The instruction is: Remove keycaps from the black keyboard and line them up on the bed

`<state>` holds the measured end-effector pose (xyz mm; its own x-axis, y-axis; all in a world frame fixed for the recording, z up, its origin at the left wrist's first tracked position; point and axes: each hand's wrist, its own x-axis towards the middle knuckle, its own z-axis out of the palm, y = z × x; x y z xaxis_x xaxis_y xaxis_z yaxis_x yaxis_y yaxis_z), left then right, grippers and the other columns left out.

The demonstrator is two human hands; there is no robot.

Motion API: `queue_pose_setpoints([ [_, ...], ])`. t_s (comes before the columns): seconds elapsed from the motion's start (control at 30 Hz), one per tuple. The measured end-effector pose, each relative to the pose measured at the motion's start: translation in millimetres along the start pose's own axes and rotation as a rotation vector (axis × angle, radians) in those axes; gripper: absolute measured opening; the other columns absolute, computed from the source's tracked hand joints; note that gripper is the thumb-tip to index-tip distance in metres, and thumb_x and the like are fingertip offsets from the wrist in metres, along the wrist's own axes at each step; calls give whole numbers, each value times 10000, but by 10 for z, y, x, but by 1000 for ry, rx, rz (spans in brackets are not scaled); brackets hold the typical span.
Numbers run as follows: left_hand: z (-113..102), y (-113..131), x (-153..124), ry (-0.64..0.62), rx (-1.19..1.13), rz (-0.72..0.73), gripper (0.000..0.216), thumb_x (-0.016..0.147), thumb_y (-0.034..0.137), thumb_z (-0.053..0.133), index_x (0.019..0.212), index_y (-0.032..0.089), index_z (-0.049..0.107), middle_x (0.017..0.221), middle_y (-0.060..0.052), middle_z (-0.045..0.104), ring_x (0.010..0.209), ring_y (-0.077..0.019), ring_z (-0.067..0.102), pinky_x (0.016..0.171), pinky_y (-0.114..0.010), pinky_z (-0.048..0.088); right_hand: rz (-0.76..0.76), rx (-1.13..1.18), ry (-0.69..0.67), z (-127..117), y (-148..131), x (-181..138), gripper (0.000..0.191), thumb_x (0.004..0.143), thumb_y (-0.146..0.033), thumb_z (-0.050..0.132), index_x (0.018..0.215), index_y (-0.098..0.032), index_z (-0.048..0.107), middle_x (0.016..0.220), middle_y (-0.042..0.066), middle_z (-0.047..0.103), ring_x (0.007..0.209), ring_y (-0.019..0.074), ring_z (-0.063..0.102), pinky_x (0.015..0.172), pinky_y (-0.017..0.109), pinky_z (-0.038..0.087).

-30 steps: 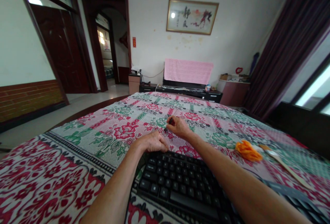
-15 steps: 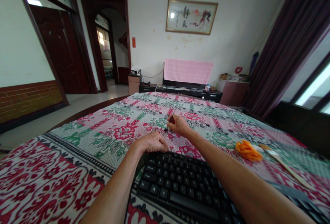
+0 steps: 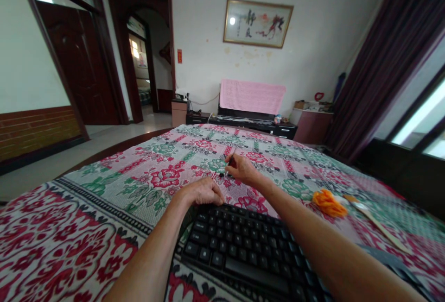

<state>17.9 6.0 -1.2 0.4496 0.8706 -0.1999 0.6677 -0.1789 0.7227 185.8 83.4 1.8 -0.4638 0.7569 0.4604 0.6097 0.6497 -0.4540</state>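
Note:
A black keyboard (image 3: 250, 242) lies in front of me on a flowered cloth (image 3: 139, 172). Curled at its far left edge, my left hand (image 3: 206, 191) grips the rim with the thumb near the top row. Beyond the keyboard, my right hand (image 3: 243, 168) is closed in a pinch on a slim dark tool (image 3: 232, 159) with a thin end pointing up; its exact kind is too small to make out. Just left of those fingers a small black piece (image 3: 221, 174) rests on the cloth.
To the right lie a bunched orange cloth or mesh (image 3: 329, 203) and a brush (image 3: 377, 222) with a long pale handle. A second dark keyboard (image 3: 399, 269) shows partly behind my right forearm. A low black cabinet (image 3: 287, 130) stands beyond the table.
The view has shifted slightly, so the items at right appear a little further left. Both hands keep nearly the same places and grips.

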Motion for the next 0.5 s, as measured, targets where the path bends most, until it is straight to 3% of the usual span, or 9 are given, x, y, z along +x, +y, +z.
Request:
queue_pose_setpoints([
  [0.17,-18,-43,-2,10,-27,12,211,593,290,550,682,177,704,519,40,567,483,-91,442,459,-191,289,20,-42,-65,-198,-164,-241,203,702,-141,509,904,-137,520,582,-23,516,515,92,442,506,207,309],
  [0.27,-58,19,-25,128,17,16,271,645,372,521,600,157,678,468,44,508,458,-88,401,458,-203,259,-11,-20,-127,-288,-273,-409,349,738,-139,479,1085,-119,447,604,-16,518,539,111,455,522,220,323],
  [0.33,-68,115,-40,215,2,81,290,658,391,529,715,161,696,567,39,579,545,-105,468,518,-199,306,-29,-1,-167,-326,-327,-500,454,748,-131,462,1190,-93,367,641,2,536,569,124,470,543,229,340],
  [0.43,-21,276,-34,211,-106,185,367,651,407,568,912,172,677,789,13,657,719,-135,540,640,-205,367,-59,16,-201,-354,-358,-589,576,747,-114,450,1287,-59,258,705,35,563,611,138,492,573,236,360],
  [0.5,45,352,-3,216,-137,199,373,648,414,576,895,155,679,787,-4,661,711,-136,546,638,-209,379,-77,28,-220,-365,-345,-627,620,749,-111,450,1320,-54,216,702,36,568,617,140,498,582,236,367],
])
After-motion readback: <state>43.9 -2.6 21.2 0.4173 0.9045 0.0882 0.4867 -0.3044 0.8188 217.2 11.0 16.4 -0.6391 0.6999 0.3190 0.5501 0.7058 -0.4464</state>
